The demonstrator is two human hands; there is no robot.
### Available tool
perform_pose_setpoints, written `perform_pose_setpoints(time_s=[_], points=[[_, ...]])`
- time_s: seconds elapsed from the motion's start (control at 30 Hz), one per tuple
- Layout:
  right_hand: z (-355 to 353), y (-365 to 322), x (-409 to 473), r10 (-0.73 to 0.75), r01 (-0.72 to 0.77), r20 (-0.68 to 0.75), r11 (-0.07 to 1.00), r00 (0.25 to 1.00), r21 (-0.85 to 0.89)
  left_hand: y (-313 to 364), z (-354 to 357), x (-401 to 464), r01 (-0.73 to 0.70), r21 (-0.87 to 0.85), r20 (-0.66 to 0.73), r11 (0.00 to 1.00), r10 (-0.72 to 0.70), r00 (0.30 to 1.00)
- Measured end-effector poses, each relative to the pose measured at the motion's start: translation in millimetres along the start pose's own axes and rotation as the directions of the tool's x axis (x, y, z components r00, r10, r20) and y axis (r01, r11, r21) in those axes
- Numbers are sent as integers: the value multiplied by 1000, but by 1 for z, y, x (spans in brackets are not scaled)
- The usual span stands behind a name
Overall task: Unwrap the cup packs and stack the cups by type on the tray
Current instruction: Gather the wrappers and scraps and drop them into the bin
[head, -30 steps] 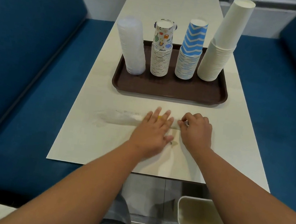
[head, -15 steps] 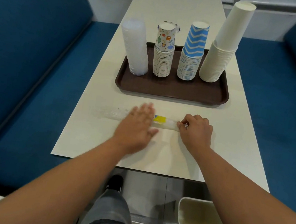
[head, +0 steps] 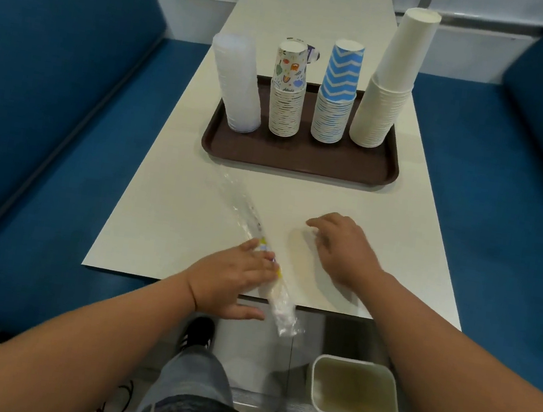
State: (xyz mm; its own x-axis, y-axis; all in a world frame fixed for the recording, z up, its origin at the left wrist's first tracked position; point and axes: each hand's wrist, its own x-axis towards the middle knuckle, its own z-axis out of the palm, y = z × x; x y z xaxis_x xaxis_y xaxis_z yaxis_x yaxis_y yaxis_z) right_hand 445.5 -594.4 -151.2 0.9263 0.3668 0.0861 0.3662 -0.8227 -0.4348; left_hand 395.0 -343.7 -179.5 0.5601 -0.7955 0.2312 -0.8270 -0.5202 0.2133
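We judge the stacking done: on the brown plastic tray (head: 300, 161) stand the frosted clear cup stack (head: 238, 80), the cartoon-print paper stack (head: 287, 94), the blue zigzag stack (head: 336, 93) and the plain white stack (head: 391, 86). What is left is the empty clear plastic wrapper (head: 252, 238), lying diagonally across the cream table (head: 382, 220), its near end past the edge. Our left hand (head: 232, 283) rests on it, fingers spread flat. Our right hand (head: 344, 246) hovers loosely curled, holding nothing. Next we would bunch the wrapper and drop it into the beige bin (head: 354, 389) below
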Motion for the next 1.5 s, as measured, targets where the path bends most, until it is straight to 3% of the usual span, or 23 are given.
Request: perform_pose_setpoints(time_s=[0.13, 0.2, 0.23, 0.27, 0.33, 0.43, 0.57, 0.67, 0.77, 0.87, 0.97, 1.0, 1.03, 1.07, 1.1, 1.13, 1.17, 1.2, 1.27, 1.4, 1.5], points=[[21, -30, 11, -385, 392, 116, 919, 916, -42, 16, 5, -5, -105, -2, -87, 994, 104, 991], [31, -37, 18, -425, 441, 198, 896, 883, -45, 22, 2, -7, 4, -100, -128, 995, -17, 992], [33, -38, 22, -410, 432, 235, 900, 881, -49, 24, -1, -7, 116, -182, -152, 976, -144, 978], [35, -37, 25, -388, 416, 271, 907, 881, -55, 27, -5, -6, 246, -291, -172, 924, -304, 937], [33, -38, 25, -373, 402, 284, 914, 883, -49, 28, -14, 2, 420, -556, -192, 717, -603, 775], [34, -38, 21, -410, 417, 160, 909, 898, -8, 15, -29, 27, 529, -741, -117, 414, -855, 505], [38, -35, 22, -382, 390, 189, 921, 905, -6, -14, -38, 50, 617, -784, 138, 67, -951, 278], [36, -36, 22, -346, 337, 141, 938, 928, 81, -26, -31, 54, 632, -768, 254, -103, -955, 153], [33, -36, 15, -177, 149, 86, 952, 980, 266, -27, -28, 55, 620, -767, 272, -166, -959, 79], [35, -35, 15, -221, 195, 133, 964, 966, 180, -28, -26, 56, 652, -740, 261, -165, -964, 53], [36, -36, 17, -248, 243, 187, 969, 951, 47, -28, -31, 56, 707, -694, 263, -139, -963, 68], [36, -36, 17, -238, 235, 194, 971, 952, 38, -26, -34, 54, 755, -652, 217, -74, -972, 92], [35, -37, 17, -234, 232, 201, 972, 951, 33, -21, -38, 50, 818, -571, 102, 64, -984, 148], [36, -37, 17, -226, 225, 216, 974, 950, 31, -14, -42, 44, 851, -458, -60, 258, -964, 260], [36, -38, 17, -232, 229, 215, 973, 949, 37, -6, -45, 37, 807, -348, -205, 477, -879, 431], [37, -38, 17, -237, 231, 203, 971, 950, 53, 3, -46, 29, 710, -252, -233, 658, -753, 615], [36, -37, 17, -235, 227, 193, 972, 953, 64, 8, -42, 24, 616, -181, -147, 767, -640, 754], [35, -38, 17, -221, 211, 194, 975, 956, 70, 12, -36, 19, 557, -111, -11, 823, -562, 827], [32, -40, 16, -217, 204, 200, 975, 956, 82, 8, -21, 12, 531, 16, 111, 847, -529, 841], [27, -41, 10, -307, 300, 172, 952, 936, 67, 5, -20, 9, 405, 155, 68, 901, -419, 906], [25, -41, 8, -304, 304, 223, 952, 926, 37, 6, -24, 4, 282, 137, 33, 949, -289, 957]])
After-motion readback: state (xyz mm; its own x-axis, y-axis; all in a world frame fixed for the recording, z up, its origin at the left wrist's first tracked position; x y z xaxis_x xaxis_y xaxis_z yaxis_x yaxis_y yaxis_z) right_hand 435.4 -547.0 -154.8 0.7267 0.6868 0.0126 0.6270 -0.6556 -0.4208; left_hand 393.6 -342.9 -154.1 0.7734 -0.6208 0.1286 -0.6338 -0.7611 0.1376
